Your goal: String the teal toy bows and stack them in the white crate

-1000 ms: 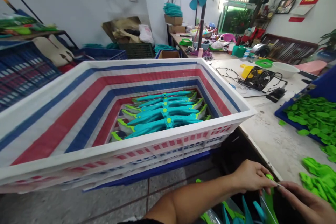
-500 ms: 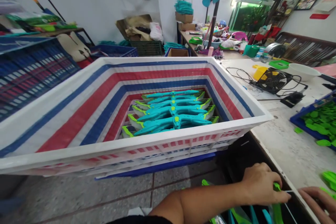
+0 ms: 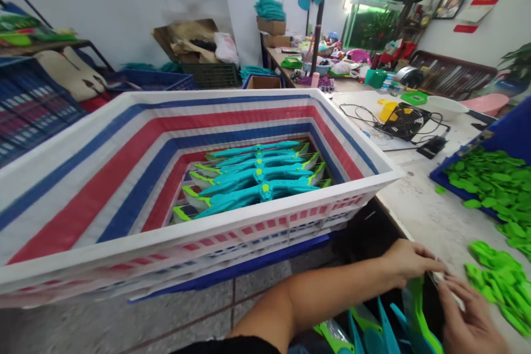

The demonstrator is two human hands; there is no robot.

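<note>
My left hand (image 3: 409,263) reaches across from the left and is closed at the tip of a teal-and-green toy bow (image 3: 418,315). The bow's green limb hangs just below its fingers. My right hand (image 3: 468,310) comes in from the right, with its fingertips pinched close to those of my left hand at the table edge. Something small and pale shows by its fingers, too little to name. More teal and green bow parts (image 3: 373,323) lie beneath my left forearm. Several assembled toy bows (image 3: 261,174) lie in a row inside the white crate (image 3: 290,207) with a striped lining.
On the worktable (image 3: 409,188) at the right lie loose green pieces (image 3: 500,282). A blue bin (image 3: 512,127) of green pieces stands behind them. Further back sit a small black fan (image 3: 406,120) and a yellow cup (image 3: 386,109). Blue crates (image 3: 37,105) stand at the left.
My right hand has moved left and come together with my left hand at the bow's tip. The view has turned right, showing more of the blue bin and green pieces.
</note>
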